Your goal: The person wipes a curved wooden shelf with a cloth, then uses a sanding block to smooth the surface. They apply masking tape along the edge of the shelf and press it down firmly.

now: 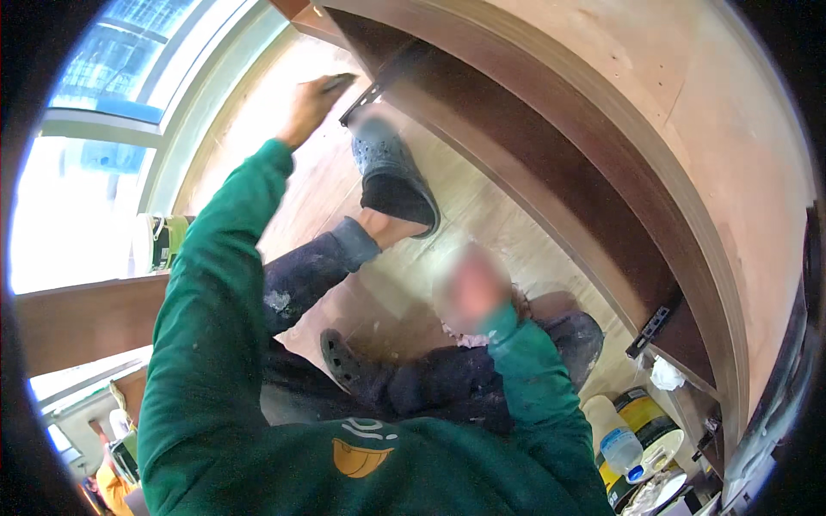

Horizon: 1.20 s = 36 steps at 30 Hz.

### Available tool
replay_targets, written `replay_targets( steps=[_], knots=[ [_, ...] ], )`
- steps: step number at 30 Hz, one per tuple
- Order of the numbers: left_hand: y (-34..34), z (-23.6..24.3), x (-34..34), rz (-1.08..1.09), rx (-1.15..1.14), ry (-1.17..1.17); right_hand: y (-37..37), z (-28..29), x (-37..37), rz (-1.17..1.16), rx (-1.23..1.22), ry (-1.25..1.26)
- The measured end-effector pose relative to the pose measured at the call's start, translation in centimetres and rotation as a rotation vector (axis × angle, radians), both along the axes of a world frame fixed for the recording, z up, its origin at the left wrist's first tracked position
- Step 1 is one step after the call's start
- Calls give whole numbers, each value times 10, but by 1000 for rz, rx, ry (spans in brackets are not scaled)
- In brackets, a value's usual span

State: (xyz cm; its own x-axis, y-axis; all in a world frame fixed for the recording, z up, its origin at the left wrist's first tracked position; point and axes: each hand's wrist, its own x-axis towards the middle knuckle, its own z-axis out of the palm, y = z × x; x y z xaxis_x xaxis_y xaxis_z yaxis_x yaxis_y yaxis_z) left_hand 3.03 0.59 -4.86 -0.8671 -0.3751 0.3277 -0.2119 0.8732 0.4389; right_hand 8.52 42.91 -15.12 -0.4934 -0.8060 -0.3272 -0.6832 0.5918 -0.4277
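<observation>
My left hand (308,110) is raised at the upper left, fingers closed around a small dark object (338,82) whose kind I cannot make out. Just to its right, a dark metal hinge (361,105) sticks out from the edge of a long brown cabinet (508,168). My right hand (473,288) is low in the middle, above my bent leg, and smeared so that its fingers do not show. Something pale and crumpled (469,339) shows under its wrist; I cannot tell whether the hand holds it.
A second hinge (651,331) sits at the cabinet's near end, beside a crumpled white wad (667,373). Paint tubs (647,416) and a plastic bottle (621,449) stand at the lower right. My foot in a grey clog (387,163) rests by the cabinet. Windows (112,69) are at the left.
</observation>
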Motion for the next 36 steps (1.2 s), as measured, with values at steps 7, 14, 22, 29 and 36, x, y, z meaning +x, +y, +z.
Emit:
replay_targets(
  steps=[7, 14, 22, 29, 36],
  knots=[
    [-47, 17, 262, 321, 44, -109, -1, 73, -66, -715, -806, -871],
    [1, -121, 356, 815, -93, -173, -104, 113, -107, -1096, -1028, -1213],
    [2, -125, 346, 655, -223, 48, -310, 74, -137, -1007, -1074, -174],
    [2, -129, 353, 714, -208, -10, -326, 132, -139, -808, -1249, 230],
    [-2, -125, 348, 670, -241, 23, -327, 83, -145, -945, -1023, 221]
  ],
)
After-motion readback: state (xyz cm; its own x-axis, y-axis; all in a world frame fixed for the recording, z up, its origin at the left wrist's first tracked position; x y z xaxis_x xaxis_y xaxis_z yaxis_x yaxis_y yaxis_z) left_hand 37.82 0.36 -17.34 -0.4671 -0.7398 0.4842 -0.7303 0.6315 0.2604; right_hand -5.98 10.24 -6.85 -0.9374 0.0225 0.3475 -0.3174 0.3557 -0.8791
